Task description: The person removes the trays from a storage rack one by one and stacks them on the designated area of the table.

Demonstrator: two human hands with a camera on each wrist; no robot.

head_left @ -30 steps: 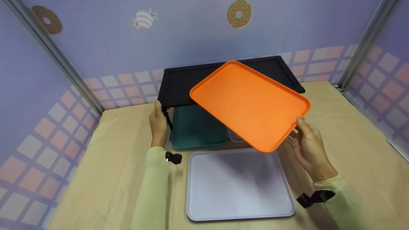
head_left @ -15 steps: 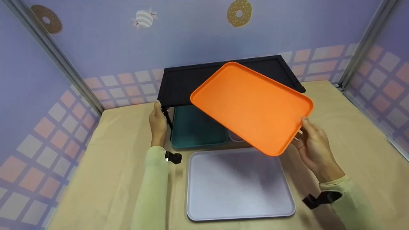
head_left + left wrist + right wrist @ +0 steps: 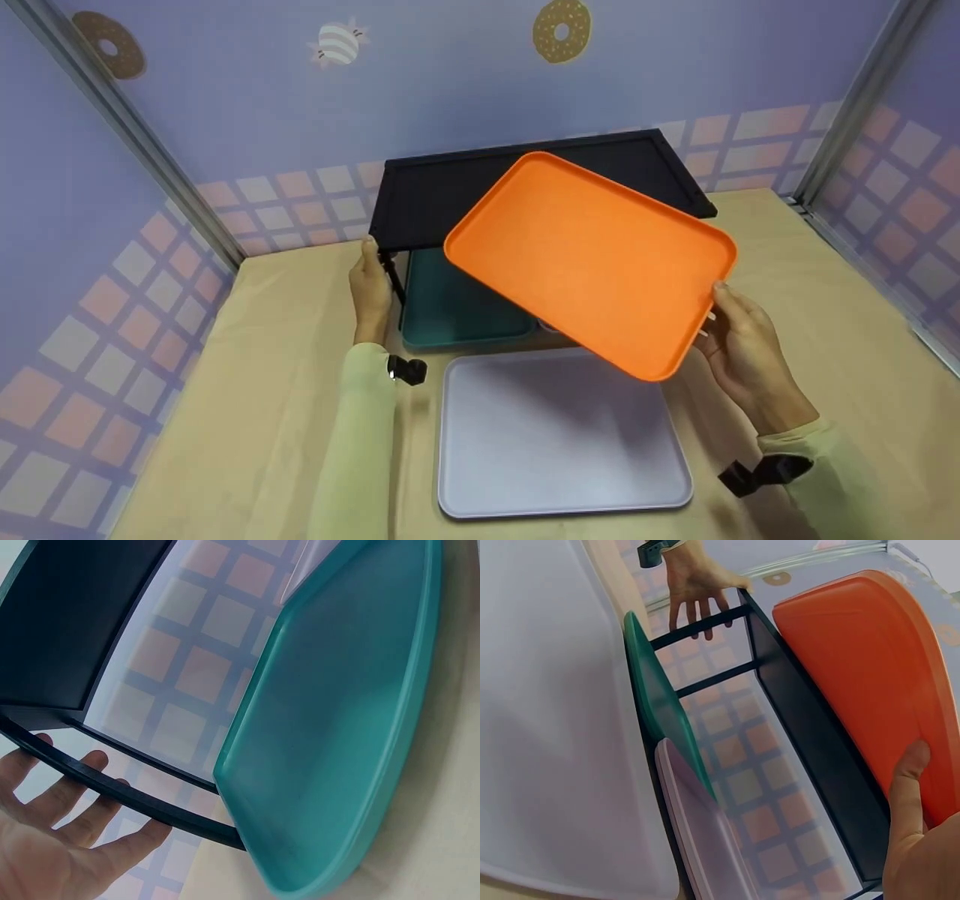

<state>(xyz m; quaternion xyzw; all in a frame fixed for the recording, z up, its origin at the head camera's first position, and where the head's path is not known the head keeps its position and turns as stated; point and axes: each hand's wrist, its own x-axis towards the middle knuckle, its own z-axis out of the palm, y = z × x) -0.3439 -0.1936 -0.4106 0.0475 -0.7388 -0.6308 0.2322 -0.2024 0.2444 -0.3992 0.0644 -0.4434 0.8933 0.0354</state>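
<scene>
In the head view, my right hand (image 3: 750, 352) grips an orange tray (image 3: 600, 262) by its right short edge, with the thumb on the upper face and the fingers beneath. The tray is raised and tilted in front of a black shelf rack (image 3: 435, 202). My left hand (image 3: 371, 292) holds the rack's front left corner, thumb at the top edge. In the left wrist view its fingers lie behind a side bar (image 3: 135, 795). A green tray (image 3: 465, 307) lies under the rack. Beside it, a pale pink tray (image 3: 709, 840) shows in the right wrist view.
A pale lavender tray (image 3: 562, 442) lies on the beige table cover (image 3: 270, 420), in front of the rack. Patterned walls (image 3: 450, 75) enclose the back and both sides, with metal posts (image 3: 862, 97) at the corners.
My right hand has moved slightly right and toward me, lowering the orange tray a little. The left hand and the rack stay where they were.
</scene>
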